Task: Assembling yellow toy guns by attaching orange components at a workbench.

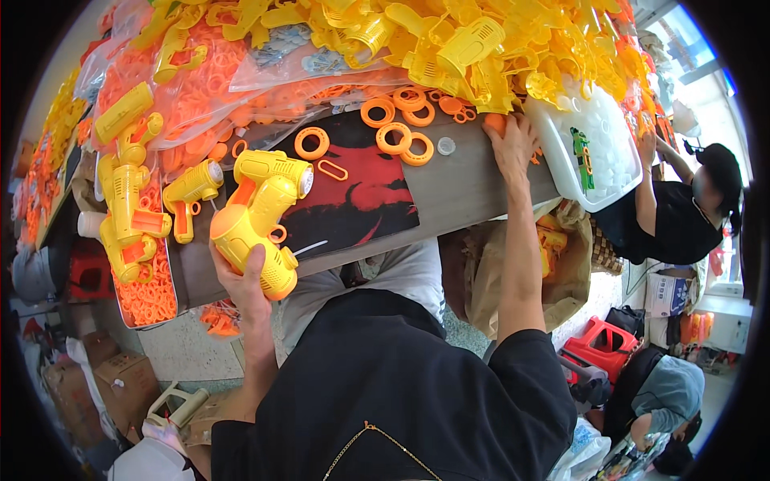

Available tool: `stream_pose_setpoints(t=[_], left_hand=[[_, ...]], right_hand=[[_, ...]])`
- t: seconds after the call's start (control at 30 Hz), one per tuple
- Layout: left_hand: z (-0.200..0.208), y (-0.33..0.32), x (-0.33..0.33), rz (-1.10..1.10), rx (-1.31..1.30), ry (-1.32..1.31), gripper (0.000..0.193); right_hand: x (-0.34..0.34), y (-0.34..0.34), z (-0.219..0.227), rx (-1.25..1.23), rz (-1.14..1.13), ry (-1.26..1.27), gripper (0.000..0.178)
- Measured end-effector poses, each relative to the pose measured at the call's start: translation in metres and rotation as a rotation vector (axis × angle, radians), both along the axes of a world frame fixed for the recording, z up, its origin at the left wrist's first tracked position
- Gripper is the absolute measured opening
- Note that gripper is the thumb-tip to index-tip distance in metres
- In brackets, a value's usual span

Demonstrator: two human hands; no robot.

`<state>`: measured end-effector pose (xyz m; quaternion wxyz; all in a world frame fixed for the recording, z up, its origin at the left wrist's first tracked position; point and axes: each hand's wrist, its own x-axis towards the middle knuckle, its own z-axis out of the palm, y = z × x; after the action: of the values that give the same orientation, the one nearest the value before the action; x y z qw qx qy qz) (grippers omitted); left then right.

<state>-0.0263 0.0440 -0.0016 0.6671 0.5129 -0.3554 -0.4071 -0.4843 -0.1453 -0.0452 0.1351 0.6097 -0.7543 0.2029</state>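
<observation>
My left hand (245, 282) is wrapped round a yellow plastic toy gun body (265, 180), raised at the table's near edge. An orange rounded part (233, 227) shows on its side, and a clear piece sits at its front end. My right hand (514, 149) reaches to the far side of the table, thumb and fingers round an orange rounded piece (494, 123). Several orange rings (311, 143) lie between the hands, beside an orange oval loop (332, 170) and a small clear disc (446, 146). More yellow toy gun bodies (128, 192) lie left of my left hand.
Yellow shells (473, 48) and bagged orange parts (184, 88) are heaped along the back. A white tub (553, 160) with clear pieces and a green item (582, 156) stands right. A box of small orange parts (147, 293) is at left; a paper bag (489, 276) stands below. A co-worker (682, 200) sits right.
</observation>
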Motion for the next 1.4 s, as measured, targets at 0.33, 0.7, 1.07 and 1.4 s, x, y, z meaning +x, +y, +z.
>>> stream_pose_setpoints(t=[0.33, 0.7, 1.07, 1.4], left_hand=[[0.016, -0.014, -0.022, -0.202, 0.116, 0.014, 0.076], [0.032, -0.015, -0.024, -0.286, 0.012, -0.009, 0.084], [0.011, -0.002, 0.013, -0.061, 0.011, -0.065, 0.078], [0.016, -0.005, -0.004, -0.075, -0.016, -0.094, 0.075]], right_hand=[[0.104, 0.083, 0.046, -0.123, 0.429, -1.254, 0.045], [0.208, 0.11, 0.073, 0.339, 0.937, -1.642, 0.053], [0.164, 0.093, 0.037, 0.002, 0.597, -0.306, 0.043], [0.073, -0.015, 0.011, 0.079, 0.21, 0.005, 0.022]])
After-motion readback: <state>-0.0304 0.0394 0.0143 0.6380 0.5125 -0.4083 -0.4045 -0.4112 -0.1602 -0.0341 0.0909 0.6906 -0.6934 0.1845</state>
